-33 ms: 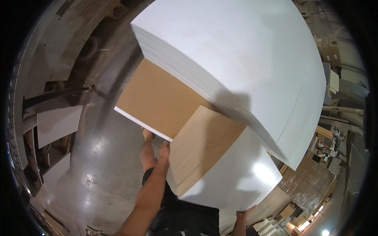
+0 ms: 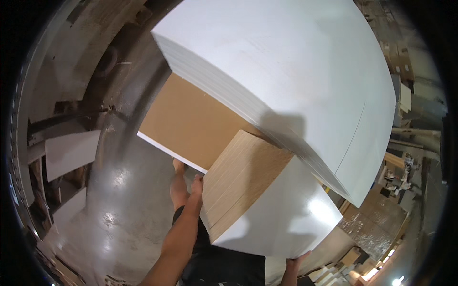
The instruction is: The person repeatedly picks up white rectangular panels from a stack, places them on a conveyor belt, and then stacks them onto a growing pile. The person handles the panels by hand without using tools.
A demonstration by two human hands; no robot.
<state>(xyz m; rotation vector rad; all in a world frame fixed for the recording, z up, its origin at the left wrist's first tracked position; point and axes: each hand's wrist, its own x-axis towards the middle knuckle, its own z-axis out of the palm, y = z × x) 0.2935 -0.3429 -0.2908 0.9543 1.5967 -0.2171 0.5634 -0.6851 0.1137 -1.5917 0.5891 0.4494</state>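
Between my hands is a stack of white-faced boards [image 2: 286, 217], tilted, its wood-coloured edges [image 2: 248, 181] showing several thin lines between layers. My left hand [image 2: 197, 184] grips the left side of this stack, its fingers partly hidden. At the near right edge, my right hand [image 2: 299, 260] holds the stack from below, most of its fingers out of sight. Just beyond my left hand lies a brown board [image 2: 191, 117] with a white front edge, and the stack's far corner overlaps it. A large white stack of sheets [image 2: 286, 62] rises right behind both.
Grey concrete floor [image 2: 119, 190] runs along the left, where white panels [image 2: 71, 152] lean on a rack. To the right are a plastic-wrapped brown stack [image 2: 377, 224] and wooden offcuts. More light-coloured pieces [image 2: 329, 274] lie at the lower right.
The held boards have shifted slightly left and towards me, with my left hand moving along. The gap to the large white stack looks a little wider.
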